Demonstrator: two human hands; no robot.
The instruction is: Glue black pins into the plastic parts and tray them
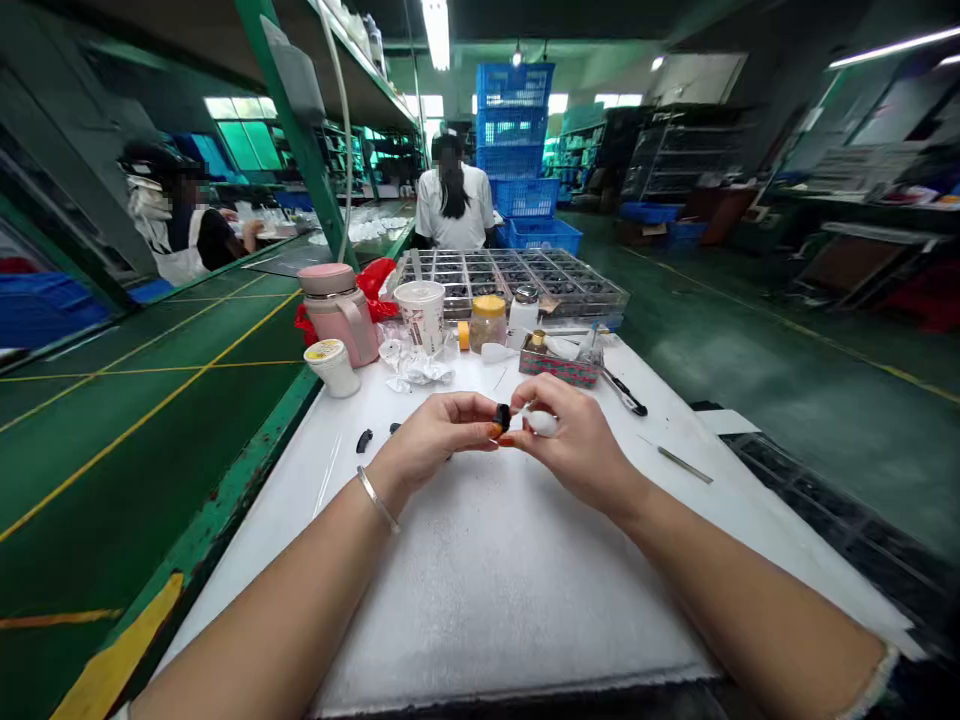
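Observation:
Between the thumb and fingers of my left hand (442, 428) is a small black part (502, 417), held above the white tabletop (510, 590). My right hand (574, 430) is closed round a small white rounded bottle (541, 423), its tip pointing at the black part. The fingertips of both hands almost meet there. A curved black piece (364, 441) lies on the table left of my left hand. Another dark piece (394, 428) shows partly beside that hand, the rest hidden behind it.
Behind my hands stand a pink mug (341, 315), a paper cup (421, 312), a yellow-lidded jar (488, 322) and a patterned box (561, 366). Divided clear trays (585, 297) hold dark parts. A cutter (626, 393) and a thin needle tool (684, 464) lie right. A person (454, 200) sits ahead.

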